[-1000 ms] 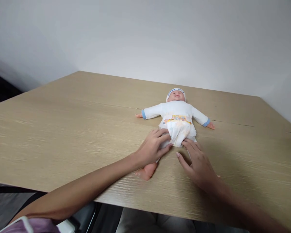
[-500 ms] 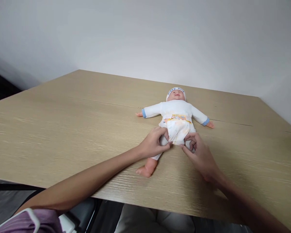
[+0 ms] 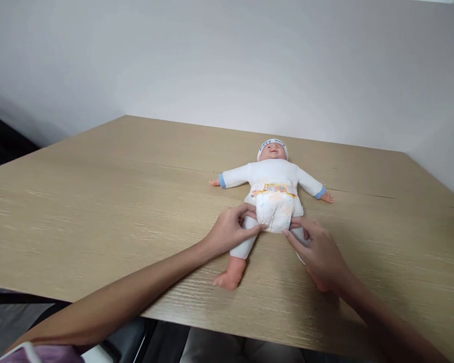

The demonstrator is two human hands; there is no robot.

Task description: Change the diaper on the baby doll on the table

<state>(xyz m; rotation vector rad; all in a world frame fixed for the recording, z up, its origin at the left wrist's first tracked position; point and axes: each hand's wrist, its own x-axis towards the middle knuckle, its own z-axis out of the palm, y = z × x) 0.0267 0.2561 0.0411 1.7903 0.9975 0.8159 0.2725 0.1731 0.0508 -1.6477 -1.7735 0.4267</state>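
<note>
White-clad baby doll [image 3: 274, 170] on tan wood-grain tabletop [image 3: 98, 212], centre-right of frame. Left hand [image 3: 230, 229], right hand [image 3: 321, 247]: each grip pinching orange-banded white diaper [image 3: 275, 207] low.

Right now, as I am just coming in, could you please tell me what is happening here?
A person has both hands at a diaper on a doll. The left hand and the right hand touch its lower part from opposite sides, thumbs near the bottom edge; how firmly they grip is unclear. The doll lies on its back on the table, arms spread, its feet towards the person.
</note>
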